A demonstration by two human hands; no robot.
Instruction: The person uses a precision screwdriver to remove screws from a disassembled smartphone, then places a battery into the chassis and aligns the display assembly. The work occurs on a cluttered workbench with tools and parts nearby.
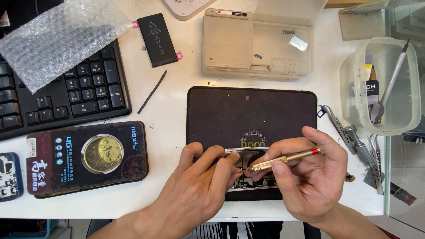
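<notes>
Right hand point(310, 177): it is holding a thin gold screwdriver point(283, 158) with a red ring near its back end. The thumb and fingers are closed tight around it, like holding a pencil.
Screwdriver tip: it is pointing left and touching down on the opened phone point(248, 170).
Left hand point(199, 186): its fingers are curled and pinching together right at the screwdriver tip. I cannot tell if something tiny is sitting between them.
Phone: it is lying on the near edge of the dark work mat point(250, 110), mostly hiding under both hands.
Mat: it is sitting in the middle of the white table point(170, 102).
Left side: a black keyboard point(66, 93) is lying under a sheet of bubble wrap point(57, 40), and a dark box with a gold circle point(86, 157) is sitting near the left hand.
Far side: a black battery point(157, 40) and a beige parts box point(256, 44) are resting behind the mat.
Right side: a clear tub point(380, 84) is holding tools, and metal tweezers point(336, 126) are lying beside the mat.
</notes>
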